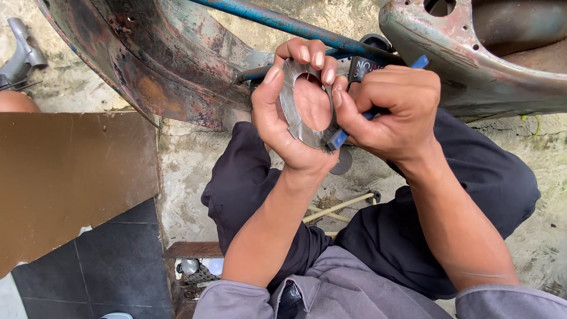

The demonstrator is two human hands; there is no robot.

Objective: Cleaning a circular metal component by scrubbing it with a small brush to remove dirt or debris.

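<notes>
Two hands work a metal ring with a small blue brush, close before a rusted frame.

The rusted metal frame (177, 77) arches across the far side, a blue tube (283, 22) crossing it; a brown board (65, 177) lies at near left; the left hand (289, 112) cups the flat grey metal ring (290, 109), fingers (313, 56) curled over its far rim, thumb on the left edge; the right hand (393, 112) pinches the blue-handled brush (339, 137), bristles touching the ring's near right edge; short strokes along the face, with the ring gripped firmly, would likely clean best.
</notes>
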